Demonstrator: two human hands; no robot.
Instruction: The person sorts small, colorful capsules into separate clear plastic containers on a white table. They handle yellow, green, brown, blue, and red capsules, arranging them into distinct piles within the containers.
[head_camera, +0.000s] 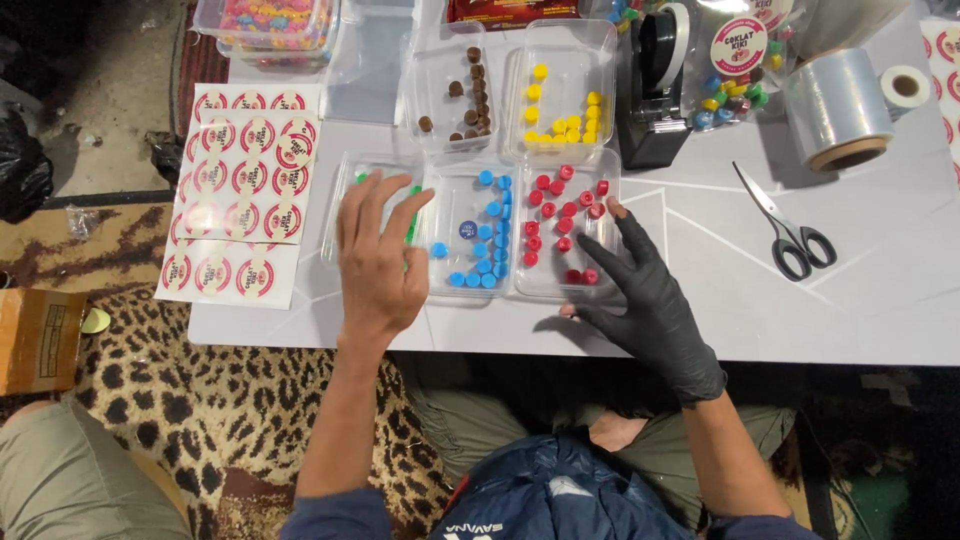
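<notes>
The bare left hand (378, 255) lies spread, empty, over a clear plastic tray of green pieces (348, 190); the black-gloved right hand (640, 290), fingers open, seemingly touches the clear tray of red pieces (604, 190).

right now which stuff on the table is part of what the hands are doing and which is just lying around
In hand:
left hand over the green-piece tray
gloved right hand at the red-piece tray
blue-piece tray between them

Lying about:
scissors
tape dispenser
clear film roll
sticker sheets
brown-piece tray
yellow-piece tray
</notes>
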